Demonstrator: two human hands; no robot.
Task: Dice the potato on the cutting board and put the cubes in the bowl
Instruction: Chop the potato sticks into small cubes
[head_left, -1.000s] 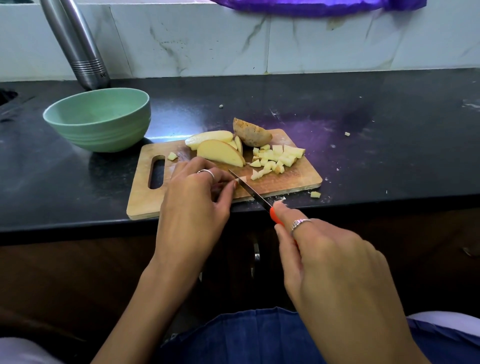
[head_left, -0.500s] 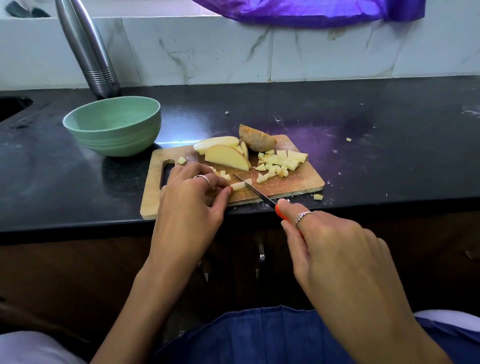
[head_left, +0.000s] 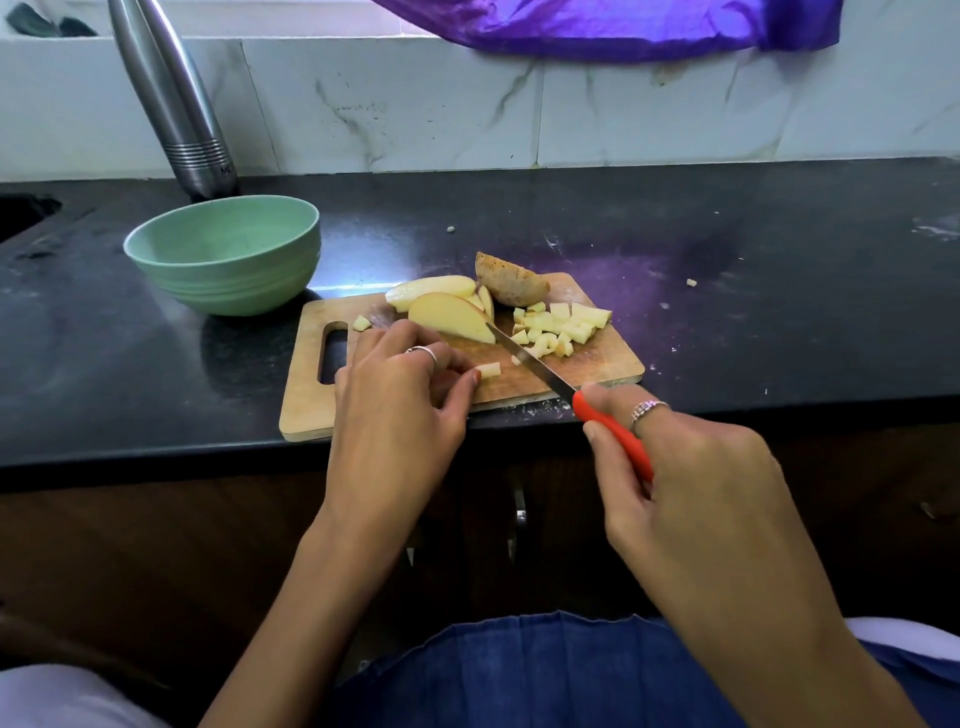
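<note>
A wooden cutting board (head_left: 597, 364) lies at the counter's front edge. On it are pale potato slices (head_left: 449, 319), an unpeeled potato end (head_left: 511, 286) and a heap of several cubes (head_left: 563, 327). My left hand (head_left: 400, 400) curls over a potato strip whose cut end (head_left: 488, 370) shows at my thumb. My right hand (head_left: 691, 467) grips the orange handle of a knife (head_left: 530, 364). Its blade lies across the board, to the right of the strip. The green bowl (head_left: 228, 254) stands behind the board's left end and looks empty.
A steel flask (head_left: 176, 104) leans on the tiled wall behind the bowl. Purple cloth (head_left: 623, 26) hangs at the top. Stray potato bits (head_left: 691, 282) dot the black counter (head_left: 779, 291). A sink edge (head_left: 26, 213) shows at far left.
The knife has slid away from me, its tip now near the big slice. A cut piece shows at my left thumb. The view has shifted left and downward.
</note>
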